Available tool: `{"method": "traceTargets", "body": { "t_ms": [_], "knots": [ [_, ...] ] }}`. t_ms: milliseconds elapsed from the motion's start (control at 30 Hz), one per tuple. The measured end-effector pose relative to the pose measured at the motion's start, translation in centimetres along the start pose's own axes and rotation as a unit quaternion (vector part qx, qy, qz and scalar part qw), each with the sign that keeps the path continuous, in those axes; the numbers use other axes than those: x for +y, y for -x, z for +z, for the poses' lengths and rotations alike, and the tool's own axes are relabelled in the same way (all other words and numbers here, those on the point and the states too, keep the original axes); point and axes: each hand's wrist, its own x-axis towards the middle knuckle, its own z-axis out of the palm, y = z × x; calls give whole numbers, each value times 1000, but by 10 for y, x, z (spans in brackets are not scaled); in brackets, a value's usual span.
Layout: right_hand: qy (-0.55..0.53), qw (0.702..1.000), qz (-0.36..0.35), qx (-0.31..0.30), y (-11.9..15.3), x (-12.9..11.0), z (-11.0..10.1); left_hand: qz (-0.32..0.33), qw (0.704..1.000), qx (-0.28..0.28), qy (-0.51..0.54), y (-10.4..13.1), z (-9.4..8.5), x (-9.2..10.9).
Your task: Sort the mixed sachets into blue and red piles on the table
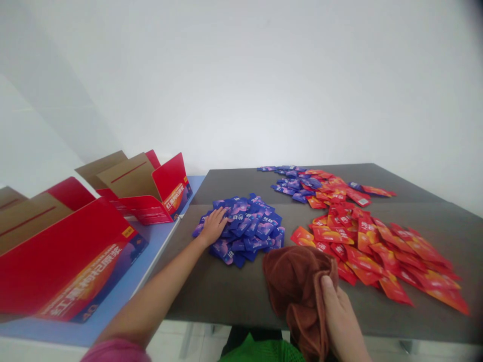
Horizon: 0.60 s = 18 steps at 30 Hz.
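Cloth of soft, brown, towel-like fabric (298,281) hung in loose folds from the right hand (337,309), at the near edge of a dark grey table (211,296). That hand was closed around a bunched side of it, thumb uppermost. The fabric looked light and limp, likely to sag wherever it was unsupported, so a gathered handful seemed the surest hold.

The left hand (215,226) lay palm down, fingers loosely extended, on the left side of a heaped pile of small blue-purple printed packets (252,226); no packet was seen lifted in it, though the fingertips' exact contact could not be told. These packets looked light, smooth and rather slippery, apt to slide over one another; a single one would probably be best pinched by its flat edge.

Right of that pile spread a larger heap of glossy red-orange packets (362,241), its near left part hidden behind the cloth. Farther back, more blue-purple and red-orange packets lay mixed together. On the left, open red cardboard cartons with brown insides (71,251) stood on a pale blue surface (151,239), their raised flaps partly blocking access from the side.
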Motion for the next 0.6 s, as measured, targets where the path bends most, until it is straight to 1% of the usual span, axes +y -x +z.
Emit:
{"method": "traceTargets", "body": {
  "t_ms": [67,133,233,300,367,467,533,600],
  "knots": [
    [-4,1000,-5,6,0,2,-4,-4,1000,18,-2,6,-2,-1],
    [-1,1000,4,14,-1,5,-8,-5,999,34,-3,17,-3,-2],
    [11,999,38,23,-3,13,-14,7,998,57,-5,39,-2,-4],
    [20,999,43,23,-7,20,-15,25,997,70,-2,54,0,-4],
    [32,999,15,23,-13,26,-11,32,997,65,6,67,1,-3],
    [80,994,-68,1,-26,34,2,19,1000,23,6,79,3,2],
    [146,982,-121,-28,-37,34,13,11,1000,-1,-11,82,5,6],
    [225,961,-155,-52,-48,29,23,3,999,-11,-31,82,6,9]
  ]
}}
